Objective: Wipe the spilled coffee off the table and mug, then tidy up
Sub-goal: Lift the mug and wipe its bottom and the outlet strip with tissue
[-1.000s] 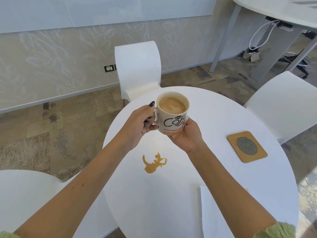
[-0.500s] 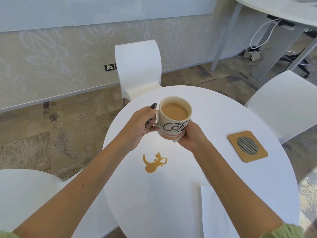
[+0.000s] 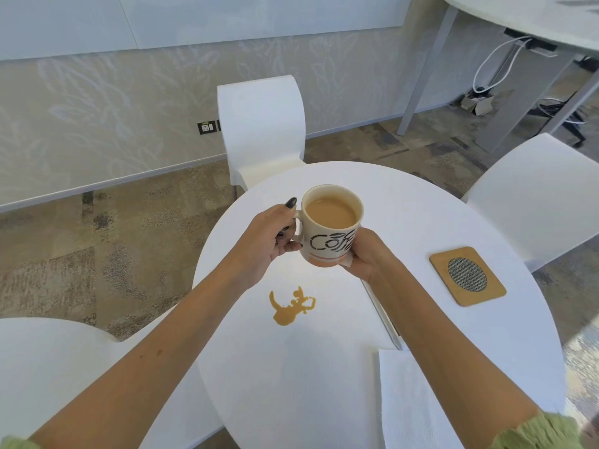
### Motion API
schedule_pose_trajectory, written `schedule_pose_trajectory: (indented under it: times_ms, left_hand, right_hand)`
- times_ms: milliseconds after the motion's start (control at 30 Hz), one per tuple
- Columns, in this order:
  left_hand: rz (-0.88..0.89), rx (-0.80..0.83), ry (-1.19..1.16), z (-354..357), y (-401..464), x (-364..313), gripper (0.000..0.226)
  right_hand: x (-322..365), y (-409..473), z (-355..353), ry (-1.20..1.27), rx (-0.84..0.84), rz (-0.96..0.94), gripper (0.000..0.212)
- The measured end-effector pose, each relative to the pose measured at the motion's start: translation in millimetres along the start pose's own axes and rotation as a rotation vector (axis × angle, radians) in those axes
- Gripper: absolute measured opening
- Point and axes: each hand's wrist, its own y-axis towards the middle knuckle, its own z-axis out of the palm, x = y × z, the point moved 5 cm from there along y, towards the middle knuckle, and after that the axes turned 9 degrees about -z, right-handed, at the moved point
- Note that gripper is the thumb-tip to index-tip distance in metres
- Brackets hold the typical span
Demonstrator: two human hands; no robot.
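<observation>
- The left hand (image 3: 264, 243) grips the handle of a cream coffee mug (image 3: 329, 226), thumb up beside the rim, fingers curled through the handle.
- The right hand (image 3: 366, 254) wraps the mug's lower right side, with a bit of white tissue (image 3: 346, 261) pressed between palm and mug.
- The mug, upright and nearly full of milky coffee, is held above the far middle of the round white table (image 3: 324, 367).
- A tan coffee spill (image 3: 290, 307) lies on the tabletop near the left forearm, apart from the mug.
- A wooden coaster (image 3: 467, 276) sits to the right.
- A white paper napkin (image 3: 411, 403) lies at the near edge, partly under the right forearm.
</observation>
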Motion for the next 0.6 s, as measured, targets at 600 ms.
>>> schedule_pose_trajectory:
  times_ms: [600]
  left_hand:
    - [0.024,-0.036,-0.075,-8,6,1,0.037]
  right_hand:
    - [-10,-6,-28,0.093,-0.148,-0.167,0.019]
